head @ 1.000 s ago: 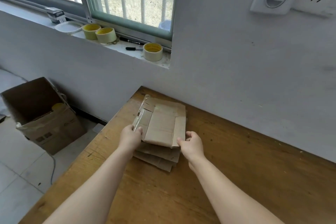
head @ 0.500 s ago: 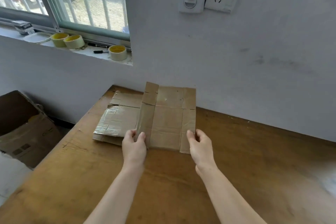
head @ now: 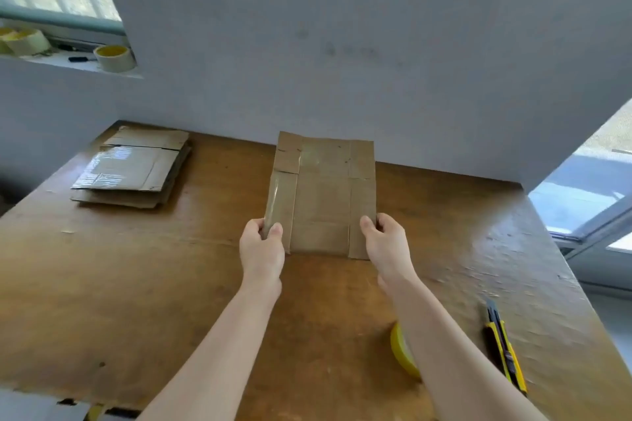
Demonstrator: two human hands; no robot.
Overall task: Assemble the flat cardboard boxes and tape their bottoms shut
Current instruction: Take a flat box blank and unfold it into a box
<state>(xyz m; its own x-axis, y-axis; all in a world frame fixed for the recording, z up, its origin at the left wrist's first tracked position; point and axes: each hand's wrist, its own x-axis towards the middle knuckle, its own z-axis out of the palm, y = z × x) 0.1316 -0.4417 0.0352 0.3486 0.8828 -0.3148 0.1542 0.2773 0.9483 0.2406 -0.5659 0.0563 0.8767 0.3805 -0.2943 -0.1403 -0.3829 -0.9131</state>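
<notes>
A flat brown cardboard box (head: 323, 193) with old tape strips is held over the middle of the wooden table (head: 136, 284). My left hand (head: 261, 246) grips its lower left edge and my right hand (head: 386, 243) grips its lower right edge. A stack of more flat boxes (head: 131, 167) lies at the table's far left corner, its top sheet shiny with tape. A yellow tape roll (head: 403, 352) sits on the table near me, partly hidden by my right forearm.
A yellow and black utility knife (head: 504, 349) lies near the table's right edge. On the window sill at left stand tape rolls (head: 114, 58) and a black marker (head: 80, 59). A grey wall runs behind the table; a glass door is at right.
Both hands have carried the flat box off the stack and rightward to the table's middle. The view has swung right, so the stack now sits far left.
</notes>
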